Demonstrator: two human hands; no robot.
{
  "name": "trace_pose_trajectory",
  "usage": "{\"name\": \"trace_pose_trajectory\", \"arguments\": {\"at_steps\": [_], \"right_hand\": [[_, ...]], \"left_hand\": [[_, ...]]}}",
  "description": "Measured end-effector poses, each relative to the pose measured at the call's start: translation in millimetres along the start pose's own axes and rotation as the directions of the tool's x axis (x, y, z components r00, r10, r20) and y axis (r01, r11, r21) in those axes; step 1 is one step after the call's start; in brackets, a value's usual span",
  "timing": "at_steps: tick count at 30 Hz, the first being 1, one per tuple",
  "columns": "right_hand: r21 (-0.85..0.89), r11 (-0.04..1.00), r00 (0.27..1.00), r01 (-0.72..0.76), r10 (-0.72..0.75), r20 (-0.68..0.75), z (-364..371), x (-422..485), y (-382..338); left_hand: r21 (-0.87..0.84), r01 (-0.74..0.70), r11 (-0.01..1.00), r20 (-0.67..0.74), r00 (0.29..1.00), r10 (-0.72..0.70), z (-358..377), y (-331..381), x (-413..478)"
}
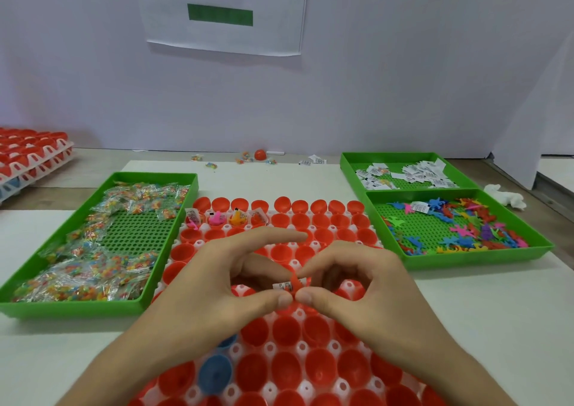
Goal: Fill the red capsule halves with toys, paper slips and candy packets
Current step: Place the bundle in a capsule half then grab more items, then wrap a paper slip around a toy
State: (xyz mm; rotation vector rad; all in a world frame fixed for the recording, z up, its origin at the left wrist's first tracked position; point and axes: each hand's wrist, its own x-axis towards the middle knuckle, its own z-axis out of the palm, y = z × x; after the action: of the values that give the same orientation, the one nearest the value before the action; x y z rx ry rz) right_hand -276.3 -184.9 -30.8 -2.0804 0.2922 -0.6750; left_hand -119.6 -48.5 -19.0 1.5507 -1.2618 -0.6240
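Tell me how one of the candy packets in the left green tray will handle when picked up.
Probably light and floppy: the candy packets are small clear film bags of tiny beads, lying crumpled and overlapping in the green tray. The glossy film may be slippery, so pinching an edge seems safer. Neighbours may shift, since they lie heaped.

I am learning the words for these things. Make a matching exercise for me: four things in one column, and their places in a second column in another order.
Things
1. clear candy packets
2. white printed paper slips
3. small colourful plastic toys
4. blue plastic capsule half

Places
A. near green plastic tray on the right
B. white plastic holder grid, among red capsule halves
C. green plastic tray on the left
D. far green plastic tray on the right

Pairs: 1-C, 2-D, 3-A, 4-B
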Motion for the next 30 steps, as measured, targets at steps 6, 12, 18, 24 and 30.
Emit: {"name": "trace_pose_trajectory", "arguments": {"at_steps": [6, 12, 18, 24, 30], "right_hand": [[-0.061, 0.988, 0.989, 0.144, -0.147, -0.034, 0.9, 1.0, -0.7], [-0.062, 0.987, 0.988, 0.151, -0.152, -0.007, 1.3, -1.1, 1.7], [-0.222, 0.957, 0.975, 0.188, -0.156, 0.155, 0.6, 0.5, -0.1], [-0.373, 0.910, 0.975, 0.180, -0.115, 0.188, -1.3, 16.7, -21.7], [-0.398, 0.914, 0.994, 0.079, -0.040, 0.106, -17.1, 83.5, -34.3]], "left_hand": [[-0.068, 0.013, 0.998, -0.017, 1.000, -0.014, -1.7, 0.1, 1.3], [0.039, -0.076, 0.996, -0.043, 0.996, 0.078, -3.4, 0.0, 1.5], [0.320, -0.241, 0.916, 0.035, 0.970, 0.242, 0.0, -4.7, 2.2], [0.312, -0.269, 0.911, -0.080, 0.948, 0.307, -6.9, -4.4, 0.5], [0.119, -0.143, 0.983, -0.376, 0.909, 0.178, -29.6, -4.8, 4.9]]}}
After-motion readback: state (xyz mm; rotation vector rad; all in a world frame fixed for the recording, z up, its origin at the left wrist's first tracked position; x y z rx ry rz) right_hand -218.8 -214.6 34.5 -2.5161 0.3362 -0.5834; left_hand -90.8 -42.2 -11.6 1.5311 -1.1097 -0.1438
